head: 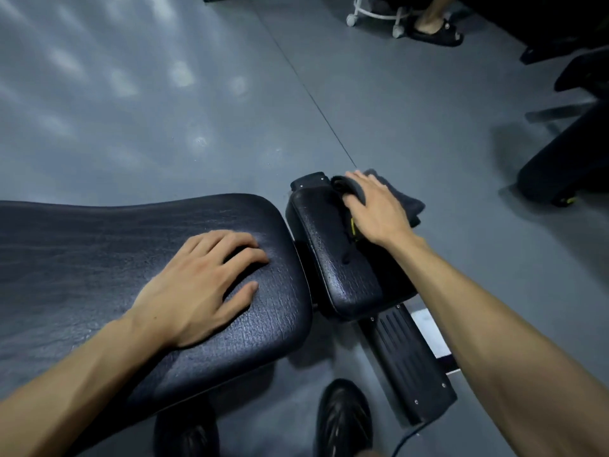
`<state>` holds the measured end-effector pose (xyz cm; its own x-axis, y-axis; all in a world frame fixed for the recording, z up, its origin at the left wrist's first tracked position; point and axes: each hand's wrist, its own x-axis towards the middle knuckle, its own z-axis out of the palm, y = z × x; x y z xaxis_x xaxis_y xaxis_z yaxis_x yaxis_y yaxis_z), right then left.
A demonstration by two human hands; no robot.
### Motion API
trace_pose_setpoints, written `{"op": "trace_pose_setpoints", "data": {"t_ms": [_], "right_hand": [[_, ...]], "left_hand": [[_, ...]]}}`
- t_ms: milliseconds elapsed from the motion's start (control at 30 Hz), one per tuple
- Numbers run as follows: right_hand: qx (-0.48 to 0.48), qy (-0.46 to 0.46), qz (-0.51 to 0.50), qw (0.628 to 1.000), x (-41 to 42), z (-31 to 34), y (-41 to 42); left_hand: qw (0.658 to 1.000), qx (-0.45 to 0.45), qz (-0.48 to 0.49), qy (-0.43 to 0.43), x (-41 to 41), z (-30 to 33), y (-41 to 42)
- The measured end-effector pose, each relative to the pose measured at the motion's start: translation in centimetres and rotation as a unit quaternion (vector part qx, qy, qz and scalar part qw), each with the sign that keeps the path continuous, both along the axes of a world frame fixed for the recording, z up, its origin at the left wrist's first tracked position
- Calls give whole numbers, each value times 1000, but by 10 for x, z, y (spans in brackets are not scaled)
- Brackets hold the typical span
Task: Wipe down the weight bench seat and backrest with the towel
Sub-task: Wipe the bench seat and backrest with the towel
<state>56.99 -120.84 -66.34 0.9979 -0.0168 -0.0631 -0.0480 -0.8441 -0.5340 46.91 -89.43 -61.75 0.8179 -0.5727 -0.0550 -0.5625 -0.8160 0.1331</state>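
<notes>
Widest thing in shot is the smooth grey gym floor (164, 94), matte, with soft patches of light across it and one thin dark seam running on a diagonal. On it stands the bench, and here's the long black padded backrest (99, 258), a broad slab with rounded corners, its vinyl skin grained like leather and catching a dull sheen. Just beside it, across a narrow gap, sits the smaller black padded seat (333, 258), same pebbled vinyl, tilted, with a hard black ribbed plastic cover (405, 354) over the frame below.

Now the action: the right hand (379, 209) is laid flat, fingers spread and relaxed, pressing the dark grey folded cloth towel (407, 201) down at the far end of the seat. The towel looks soft and thick; part of it hangs past the seat's far edge. The left hand (201, 285) rests on the near end of the backrest, fingers spread and lightly arched, holding nothing, bracing by the look of it.

How far along? Hard to call. The towel is on the seat, so the seat is being worked; no wet streaks or clean-versus-dusty line shows on either pad. My read: the backrest is yet to get its pass, or at least nothing shows it done.

Smallest bits: two black chunky shoes (344, 420) at the bottom edge, a touch of yellow under the right hand.
</notes>
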Motion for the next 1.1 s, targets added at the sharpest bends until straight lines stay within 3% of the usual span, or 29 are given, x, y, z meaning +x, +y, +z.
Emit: {"op": "trace_pose_setpoints", "data": {"t_ms": [133, 267, 500, 600, 767, 900, 1000, 1100], "right_hand": [[16, 36, -86, 995, -62, -1, -32], [-9, 8, -65, 998, -129, -10, -29], [-62, 36, -47, 996, -16, -13, -14], [-63, 40, -63, 995, -7, -13, -6], [-37, -34, -3, 999, -135, -6, 6], [-24, -40, 64, 997, -202, -10, 12], [-17, -34, 52, 998, -162, -9, -9], [4, 13, -69, 998, -100, -10, -19]], "left_hand": [[1000, 4, -1, -6, -1, -1, -1], [1000, 5, -4, -9, -1, -3, 0], [1000, 0, -7, -9, 2, -3, 0], [1000, 1, -5, -13, 1, -2, 0], [1000, 10, -2, -25, -2, -3, 0], [1000, 12, -6, -28, -2, -3, -2], [1000, 10, -5, -29, -1, -3, -2], [999, 7, -4, -31, -2, -3, -2]]}}
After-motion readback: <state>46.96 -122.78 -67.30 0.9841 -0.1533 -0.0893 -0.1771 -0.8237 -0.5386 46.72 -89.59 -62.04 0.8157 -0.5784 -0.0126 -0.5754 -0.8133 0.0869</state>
